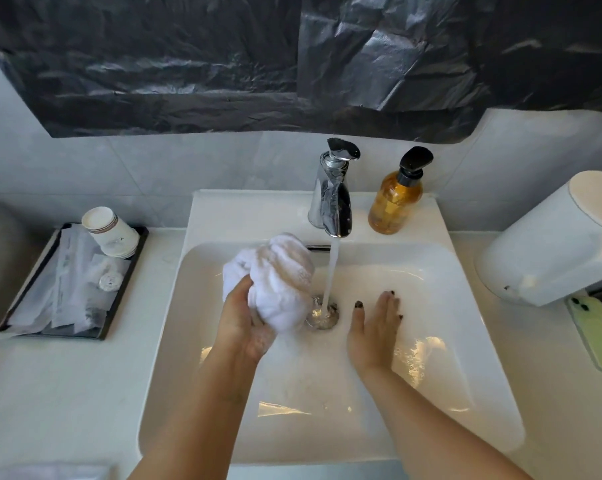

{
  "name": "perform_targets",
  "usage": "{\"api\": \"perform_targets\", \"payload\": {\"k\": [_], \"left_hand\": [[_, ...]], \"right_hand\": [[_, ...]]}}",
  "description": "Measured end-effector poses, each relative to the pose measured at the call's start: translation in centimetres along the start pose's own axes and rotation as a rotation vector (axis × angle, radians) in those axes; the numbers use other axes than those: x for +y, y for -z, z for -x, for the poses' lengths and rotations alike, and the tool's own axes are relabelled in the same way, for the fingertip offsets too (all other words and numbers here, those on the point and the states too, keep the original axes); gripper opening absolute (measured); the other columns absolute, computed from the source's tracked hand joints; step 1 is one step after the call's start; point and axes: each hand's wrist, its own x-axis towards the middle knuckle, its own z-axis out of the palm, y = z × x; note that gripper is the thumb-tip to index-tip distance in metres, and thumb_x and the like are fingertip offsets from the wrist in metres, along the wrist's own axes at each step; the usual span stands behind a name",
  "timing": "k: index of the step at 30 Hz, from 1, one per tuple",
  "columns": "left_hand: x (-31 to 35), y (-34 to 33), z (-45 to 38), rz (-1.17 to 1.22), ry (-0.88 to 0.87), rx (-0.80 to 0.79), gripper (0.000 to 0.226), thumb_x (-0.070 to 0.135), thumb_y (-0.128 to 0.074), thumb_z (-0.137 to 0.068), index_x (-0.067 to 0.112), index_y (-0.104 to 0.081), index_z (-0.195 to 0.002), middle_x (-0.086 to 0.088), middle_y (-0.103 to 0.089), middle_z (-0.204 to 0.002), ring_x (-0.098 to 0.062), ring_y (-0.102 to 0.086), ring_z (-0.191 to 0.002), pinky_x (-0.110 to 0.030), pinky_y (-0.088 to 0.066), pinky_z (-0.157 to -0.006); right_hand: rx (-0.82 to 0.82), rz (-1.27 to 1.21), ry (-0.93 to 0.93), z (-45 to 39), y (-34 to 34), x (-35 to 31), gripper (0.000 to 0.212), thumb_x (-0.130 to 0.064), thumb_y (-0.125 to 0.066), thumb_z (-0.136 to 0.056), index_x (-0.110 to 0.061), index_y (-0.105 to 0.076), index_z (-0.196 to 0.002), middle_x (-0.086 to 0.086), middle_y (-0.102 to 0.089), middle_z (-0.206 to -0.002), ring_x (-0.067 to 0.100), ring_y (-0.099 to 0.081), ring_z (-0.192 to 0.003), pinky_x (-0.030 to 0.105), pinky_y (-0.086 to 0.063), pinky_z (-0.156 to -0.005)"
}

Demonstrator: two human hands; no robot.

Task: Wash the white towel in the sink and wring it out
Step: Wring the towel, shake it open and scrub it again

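Note:
The white towel (278,282) is bunched into a wet ball above the left half of the white sink (465,341). My left hand (239,320) grips it from below, thumb against its left side. My right hand (375,327) hovers flat inside the basin, right of the drain (323,315), fingers straight and holding nothing. Water runs from the chrome faucet (332,199) in a stream that falls onto the drain, just right of the towel.
An amber soap bottle (394,199) stands right of the faucet. On the left counter a black tray (55,289) holds wrapped items and stacked paper cups (110,232). A white container (552,240) and a green phone (595,330) sit at the right. Black plastic covers the wall above.

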Motion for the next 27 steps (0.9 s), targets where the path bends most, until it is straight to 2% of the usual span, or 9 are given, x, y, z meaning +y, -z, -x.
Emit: {"api": "perform_targets", "payload": {"k": [4,7,9,12,14,19,21,23,27], "left_hand": [[0.4,-0.6,0.2,-0.072,0.017,-0.007,0.03,0.022,-0.05,-0.096,0.004,-0.071,-0.109,-0.017,-0.072,-0.097,-0.032,-0.069,-0.1,-0.045,-0.053,-0.093],[0.9,-0.9,0.0,-0.078,0.013,-0.018,0.031,0.021,-0.051,-0.095,0.004,-0.07,-0.113,-0.02,-0.071,-0.109,-0.036,-0.064,-0.113,-0.052,-0.045,-0.106],[1.1,-1.1,-0.3,-0.066,0.007,-0.021,0.038,0.023,-0.052,-0.094,0.003,-0.066,-0.123,-0.022,-0.067,-0.122,-0.038,-0.06,-0.121,-0.055,-0.042,-0.108],[1.5,-1.4,-0.7,-0.036,0.006,-0.003,0.043,0.025,-0.053,-0.094,0.003,-0.063,-0.129,-0.021,-0.067,-0.123,-0.038,-0.06,-0.122,-0.055,-0.042,-0.108],[1.7,-1.8,-0.5,-0.021,0.0,0.003,0.042,0.026,-0.053,-0.094,0.004,-0.063,-0.128,-0.02,-0.067,-0.122,-0.037,-0.06,-0.121,-0.055,-0.042,-0.108],[2.1,-2.4,-0.2,-0.023,-0.019,0.022,0.041,0.026,-0.054,-0.093,0.004,-0.064,-0.126,-0.019,-0.069,-0.111,-0.035,-0.063,-0.114,-0.049,-0.047,-0.102],[2.2,-2.6,-0.1,-0.025,-0.025,0.019,0.035,0.025,-0.054,-0.093,0.006,-0.066,-0.119,-0.018,-0.069,-0.107,-0.034,-0.062,-0.112,-0.049,-0.046,-0.101],[2.3,-2.6,-0.1,-0.013,-0.022,0.021,0.035,0.027,-0.054,-0.093,0.006,-0.066,-0.119,-0.017,-0.07,-0.107,-0.034,-0.063,-0.114,-0.05,-0.045,-0.106],[2.4,-2.2,-0.3,-0.002,-0.004,0.017,0.047,0.032,-0.053,-0.095,0.003,-0.061,-0.131,-0.021,-0.065,-0.126,-0.037,-0.06,-0.121,-0.054,-0.042,-0.108]], "right_hand": [[-0.025,-0.523,-0.095,0.4,0.2,-2.8,0.043,-0.012,-0.039,-0.104,-0.006,-0.039,-0.147,0.004,-0.036,-0.155,0.014,-0.027,-0.146,0.019,-0.019,-0.115],[0.012,-0.844,-0.172,1.8,3.7,-3.9,0.028,-0.001,-0.05,-0.096,-0.006,-0.07,-0.114,0.006,-0.07,-0.118,0.015,-0.063,-0.115,0.02,-0.048,-0.096],[-0.297,-0.825,-0.1,3.8,5.4,-4.6,0.019,-0.009,-0.06,-0.087,-0.006,-0.078,-0.093,0.007,-0.076,-0.097,0.013,-0.07,-0.097,0.026,-0.053,-0.086],[-0.899,-0.67,-0.073,7.2,4.6,-4.6,0.024,-0.015,-0.065,-0.076,-0.002,-0.078,-0.091,0.009,-0.076,-0.097,0.016,-0.07,-0.102,0.027,-0.053,-0.09],[-1.053,-0.576,-0.075,8.1,2.8,-4.1,0.027,-0.012,-0.065,-0.077,0.006,-0.075,-0.094,0.011,-0.076,-0.099,0.017,-0.069,-0.103,0.024,-0.053,-0.089],[-0.649,-0.633,-0.13,3.8,0.5,-4.3,0.025,-0.012,-0.063,-0.079,0.008,-0.074,-0.087,0.01,-0.076,-0.09,0.016,-0.068,-0.09,0.032,-0.053,-0.088],[-0.57,-0.671,-0.124,2.5,0.7,-4.3,0.037,-0.03,-0.067,-0.066,0.003,-0.076,-0.082,0.022,-0.073,-0.087,0.015,-0.061,-0.08,0.038,-0.054,-0.087],[-0.617,-0.619,-0.075,2.8,1.1,-3.9,0.048,-0.04,-0.069,-0.059,0.001,-0.076,-0.082,0.015,-0.074,-0.083,0.012,-0.063,-0.079,0.037,-0.053,-0.087],[-0.95,-0.468,0.052,6.4,1.4,-2.7,0.02,-0.023,-0.07,-0.078,-0.01,-0.08,-0.09,-0.002,-0.077,-0.096,0.008,-0.069,-0.101,0.022,-0.051,-0.093]]}}
